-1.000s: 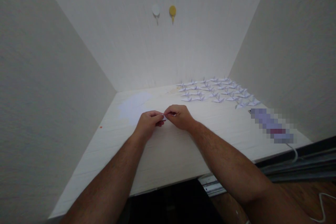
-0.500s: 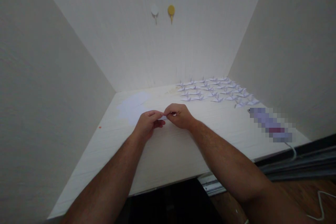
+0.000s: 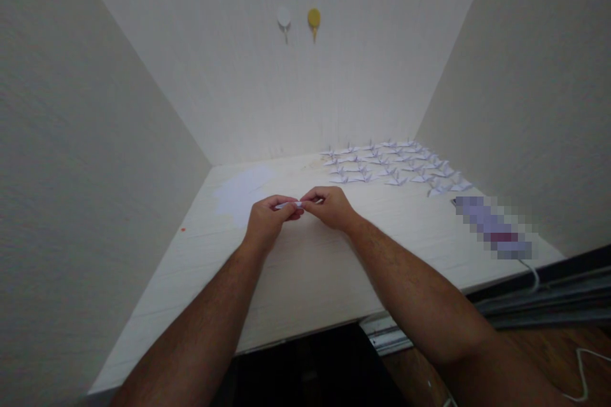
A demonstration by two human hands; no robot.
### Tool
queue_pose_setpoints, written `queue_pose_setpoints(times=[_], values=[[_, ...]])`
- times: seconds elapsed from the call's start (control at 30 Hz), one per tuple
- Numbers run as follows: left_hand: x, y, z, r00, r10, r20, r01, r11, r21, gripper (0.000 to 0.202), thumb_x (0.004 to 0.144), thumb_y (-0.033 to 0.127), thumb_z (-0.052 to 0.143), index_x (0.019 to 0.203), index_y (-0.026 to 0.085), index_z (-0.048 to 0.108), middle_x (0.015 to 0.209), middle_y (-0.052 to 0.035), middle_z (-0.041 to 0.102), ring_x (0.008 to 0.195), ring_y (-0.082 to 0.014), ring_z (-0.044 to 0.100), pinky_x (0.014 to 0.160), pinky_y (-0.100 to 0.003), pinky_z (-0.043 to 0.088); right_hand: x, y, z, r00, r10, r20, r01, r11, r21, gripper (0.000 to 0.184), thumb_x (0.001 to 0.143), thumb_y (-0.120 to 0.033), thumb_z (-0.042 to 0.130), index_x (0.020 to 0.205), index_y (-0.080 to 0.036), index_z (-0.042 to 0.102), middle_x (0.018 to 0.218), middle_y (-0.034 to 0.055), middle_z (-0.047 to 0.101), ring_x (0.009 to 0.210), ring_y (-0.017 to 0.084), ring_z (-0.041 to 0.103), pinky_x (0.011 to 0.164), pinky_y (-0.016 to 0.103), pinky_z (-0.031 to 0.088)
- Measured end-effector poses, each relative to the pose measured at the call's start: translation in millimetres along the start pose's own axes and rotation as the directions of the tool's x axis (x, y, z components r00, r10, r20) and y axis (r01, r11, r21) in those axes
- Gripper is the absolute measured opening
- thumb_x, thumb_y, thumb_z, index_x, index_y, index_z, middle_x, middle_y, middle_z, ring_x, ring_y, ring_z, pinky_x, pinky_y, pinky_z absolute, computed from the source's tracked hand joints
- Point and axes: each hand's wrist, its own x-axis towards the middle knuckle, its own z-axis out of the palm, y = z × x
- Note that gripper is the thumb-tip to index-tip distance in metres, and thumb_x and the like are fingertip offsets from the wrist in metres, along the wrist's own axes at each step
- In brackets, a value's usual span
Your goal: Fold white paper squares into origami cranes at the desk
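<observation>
A small folded piece of white paper (image 3: 289,205) is pinched between both hands above the middle of the table. My left hand (image 3: 270,219) grips its left part, thumb on top and fingers beneath. With thumb and forefinger, my right hand (image 3: 330,207) holds the right end, its fingertips touching those of the left. Much of the paper is hidden by the fingers. Left of my hands lie flat sheets of white paper (image 3: 241,187). Folded paper cranes (image 3: 394,178) stand in rows at the back right.
The white table (image 3: 305,286) is walled on three sides. A pixelated flat object (image 3: 491,227) with a white cable (image 3: 533,275) lies at the right edge. An orange speck (image 3: 183,229) sits at the left. White (image 3: 284,17) and yellow (image 3: 314,18) hooks hang on the back wall.
My hands have turned the folded paper, so a narrow white strip now shows above the left thumb. Both hands remain close together in nearly the same place.
</observation>
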Motion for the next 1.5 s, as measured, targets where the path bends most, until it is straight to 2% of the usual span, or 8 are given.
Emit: queue_pose_setpoints(times=[0.4,0.63,0.8,0.87,1.0,1.3,1.5], values=[[0.8,-1.7,0.8,1.0,0.007,-0.015,-0.007,0.999,0.041,0.022,0.066,0.03,0.074,0.078,0.012,0.069,0.067,-0.0077,0.072,0.062,-0.0186,0.069,0.068,-0.035,0.058,-0.9,-1.0,-0.3,1.0,-0.016,0.011,0.016,0.997,-0.077,0.01,0.077,-0.023,0.064,0.079,-0.016,0.071,0.073,0.0014,0.071,0.064,0.01,0.062,0.063,0.021,0.047],[0.5,-2.2,-0.9,0.999,0.037,0.017,-0.037,0.999,0.031,0.031,0.063,0.033,0.078,0.082,0.013,0.066,0.072,-0.008,0.073,0.067,-0.0196,0.07,0.07,-0.034,0.057,-2.0,-2.5,0.7,0.998,-0.054,-0.028,0.05,0.992,-0.117,0.009,0.077,-0.023,0.064,0.077,-0.016,0.071,0.073,0.0013,0.071,0.065,0.011,0.062,0.064,0.021,0.048],[-0.4,-2.3,-2.0,0.998,0.066,0.005,-0.066,0.989,0.13,0.032,0.061,0.036,0.08,0.078,0.013,0.066,0.065,-0.0063,0.071,0.062,-0.0188,0.068,0.063,-0.03,0.054,-3.8,-3.6,1.2,0.997,-0.076,-0.005,0.075,0.992,-0.099,0.015,0.074,-0.031,0.07,0.077,-0.017,0.071,0.073,0.002,0.071,0.067,0.012,0.064,0.064,0.022,0.048],[-1.1,-1.4,-1.5,0.997,0.07,0.012,-0.071,0.987,0.143,0.031,0.062,0.036,0.08,0.077,0.013,0.066,0.067,-0.0066,0.071,0.062,-0.0183,0.068,0.063,-0.03,0.054,-3.9,-4.0,1.0,0.996,-0.086,0.0,0.085,0.992,-0.09,0.014,0.075,-0.03,0.069,0.076,-0.017,0.071,0.073,0.002,0.071,0.067,0.012,0.064,0.065,0.022,0.048],[-1.2,-1.4,-0.2,0.998,0.063,0.023,-0.065,0.992,0.112,0.028,0.063,0.035,0.079,0.076,0.014,0.066,0.071,-0.007,0.072,0.064,-0.018,0.068,0.065,-0.032,0.056,-3.4,-5.7,0.5,0.996,-0.093,-0.005,0.091,0.988,-0.121,0.008,0.076,-0.024,0.067,0.075,-0.017,0.07,0.072,0.0011,0.071,0.067,0.011,0.064,0.065,0.022,0.047],[0.7,-4.9,0.3,0.998,0.051,-0.024,-0.051,0.999,0.02,0.031,0.058,0.033,0.083,0.076,0.014,0.067,0.071,-0.0038,0.07,0.063,-0.0158,0.066,0.07,-0.034,0.058,-2.6,-6.7,0.8,0.99,-0.133,-0.039,0.122,0.97,-0.211,0.007,0.077,-0.021,0.065,0.075,-0.016,0.07,0.071,0.0008,0.069,0.065,0.01,0.059,0.064,0.021,0.042],[0.4,-4.6,0.7,0.997,0.068,-0.038,-0.069,0.997,-0.026,0.028,0.059,0.031,0.082,0.073,0.013,0.067,0.073,-0.0055,0.071,0.064,-0.0159,0.066,0.069,-0.034,0.058,-2.5,-3.0,1.7,0.992,-0.116,-0.042,0.106,0.976,-0.193,0.008,0.077,-0.023,0.065,0.075,-0.017,0.07,0.07,0.0006,0.069,0.063,0.01,0.058,0.063,0.021,0.042]])
